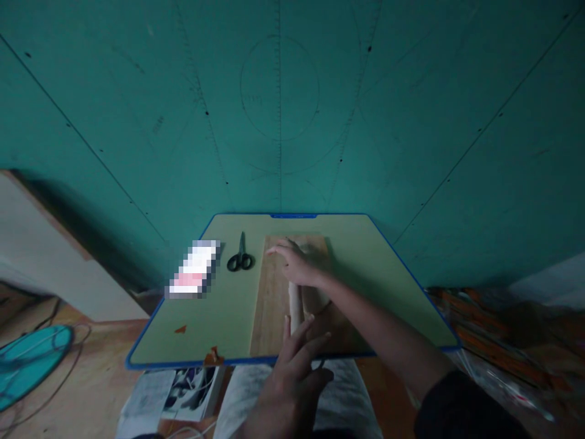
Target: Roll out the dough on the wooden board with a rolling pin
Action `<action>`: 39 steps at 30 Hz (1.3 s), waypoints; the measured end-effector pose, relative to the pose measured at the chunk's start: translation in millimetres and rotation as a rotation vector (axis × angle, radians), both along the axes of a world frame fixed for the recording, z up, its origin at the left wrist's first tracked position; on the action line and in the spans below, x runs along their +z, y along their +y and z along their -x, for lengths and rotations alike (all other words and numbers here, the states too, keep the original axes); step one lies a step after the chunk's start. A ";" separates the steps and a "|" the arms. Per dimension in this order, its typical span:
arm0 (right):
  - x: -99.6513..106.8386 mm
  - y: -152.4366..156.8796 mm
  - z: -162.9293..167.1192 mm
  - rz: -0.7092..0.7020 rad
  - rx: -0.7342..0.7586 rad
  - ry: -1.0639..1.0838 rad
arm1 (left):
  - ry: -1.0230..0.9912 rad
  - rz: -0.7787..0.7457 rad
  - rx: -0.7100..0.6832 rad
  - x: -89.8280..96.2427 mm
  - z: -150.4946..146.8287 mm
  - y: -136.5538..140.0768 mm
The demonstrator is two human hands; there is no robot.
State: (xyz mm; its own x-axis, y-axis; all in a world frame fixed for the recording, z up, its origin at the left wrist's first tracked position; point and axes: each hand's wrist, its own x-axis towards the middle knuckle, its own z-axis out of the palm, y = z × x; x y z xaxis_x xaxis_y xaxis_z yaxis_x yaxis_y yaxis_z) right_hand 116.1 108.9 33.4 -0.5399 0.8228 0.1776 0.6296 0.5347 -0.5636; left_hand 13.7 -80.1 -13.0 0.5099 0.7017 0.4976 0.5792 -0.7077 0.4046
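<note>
A long, pale, roll-like piece [296, 308] lies lengthwise on a wooden board [267, 305]. Beside its right side a flat pale sheet [315, 300] shows in part, and its material is not plain. My right hand [297, 262] reaches over the far end of the roll, fingers stretched out and pointing left. Low over the near end is my left hand [297, 369], its fingers spread and touching or just above the roll. Both palms are hidden from view, along with the roll's ends.
Black-handled scissors [241, 256] lie left of the board on a blue-edged table [228, 326]. A blurred-out phone-shaped object [194, 268] is farther left. A small brown scrap [181, 329] lies near the front. Behind the table rises a green wall [292, 171].
</note>
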 end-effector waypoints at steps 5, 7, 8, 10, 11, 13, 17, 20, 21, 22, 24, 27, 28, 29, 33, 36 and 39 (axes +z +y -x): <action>3.0 3.7 -21.0 0.019 -0.110 -0.062 | 0.026 -0.087 -0.119 -2.6 -8.6 4.8; 6.5 3.8 -17.5 0.016 -0.196 -0.115 | 0.036 -0.076 -0.140 0.1 -8.4 5.3; 8.0 3.5 -13.7 0.010 -0.241 -0.149 | 0.035 -0.079 -0.147 2.8 -7.6 5.6; 9.3 2.4 -5.0 -0.009 -0.307 -0.234 | 0.041 -0.071 -0.167 10.6 -5.3 7.2; 8.9 1.6 -1.3 -0.028 -0.324 -0.278 | 0.045 -0.054 -0.178 15.5 -4.1 8.7; 6.6 -0.1 2.5 -0.070 -0.334 -0.344 | 0.053 0.013 -0.190 25.8 -3.0 13.7; -0.5 -2.4 -5.4 -0.078 -0.343 -0.351 | 0.048 0.088 -0.198 37.8 -9.0 27.1; -5.1 -2.1 -18.3 -0.085 -0.332 -0.328 | 0.053 0.134 -0.213 36.5 -18.6 32.4; -6.5 -1.9 -23.0 -0.085 -0.323 -0.323 | 0.056 0.150 -0.219 35.4 -21.7 32.7; -8.0 -1.6 -27.8 -0.080 -0.315 -0.318 | 0.058 0.167 -0.223 34.5 -24.5 32.6; -11.0 -1.2 -37.8 -0.051 -0.306 -0.304 | 0.059 0.195 -0.225 33.3 -29.2 31.7; -15.7 -1.1 -53.0 0.011 -0.304 -0.275 | 0.076 0.213 -0.235 32.3 -35.5 30.7; -17.5 -1.1 -57.8 0.034 -0.300 -0.263 | 0.077 0.205 -0.238 31.7 -37.9 30.6; -19.5 -1.1 -62.2 0.055 -0.296 -0.247 | 0.074 0.192 -0.240 31.0 -40.6 30.6; -29.4 -1.1 -77.6 0.073 -0.283 -0.163 | 0.054 0.158 -0.219 28.9 -51.5 30.0; -35.1 -2.2 -88.5 0.034 -0.281 -0.123 | 0.066 0.165 -0.220 27.5 -56.5 28.9; -33.2 -4.4 -97.6 0.010 -0.281 -0.167 | 0.072 0.180 -0.223 22.9 -55.5 27.3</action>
